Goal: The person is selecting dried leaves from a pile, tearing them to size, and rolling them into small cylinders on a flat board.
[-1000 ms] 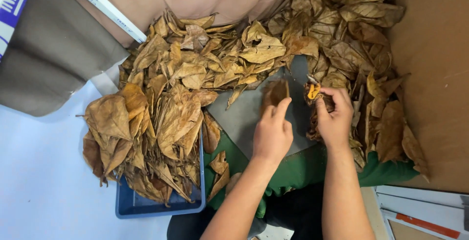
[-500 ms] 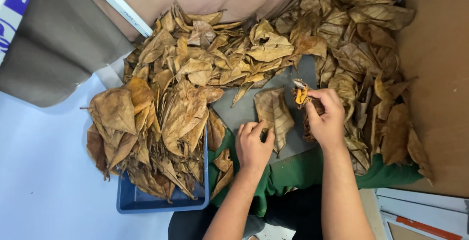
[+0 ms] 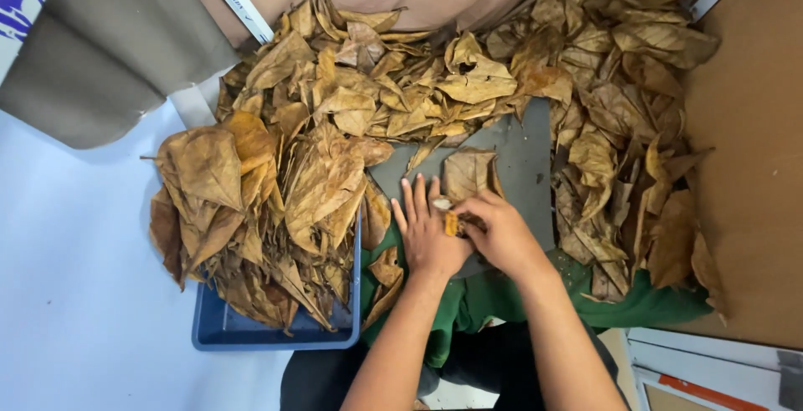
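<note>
A dry brown leaf (image 3: pixel 468 173) lies flat on a grey board (image 3: pixel 527 164) in front of me. My left hand (image 3: pixel 427 231) presses down on the near end of that leaf, fingers spread. My right hand (image 3: pixel 498 231) sits just to its right, fingers curled around a small orange-yellow tool (image 3: pixel 452 223) held against the leaf's stem end. The two hands touch each other.
A big heap of dry leaves (image 3: pixel 401 85) rings the board at the back and right. A blue tray (image 3: pixel 276 336) at the left is stacked with leaves. Green cloth (image 3: pixel 636 306) covers my lap. A cardboard sheet (image 3: pixel 753 127) stands at the right.
Both hands drew back toward me and came together. The leaf, first held up near the board's middle, now lies flat under my left hand.
</note>
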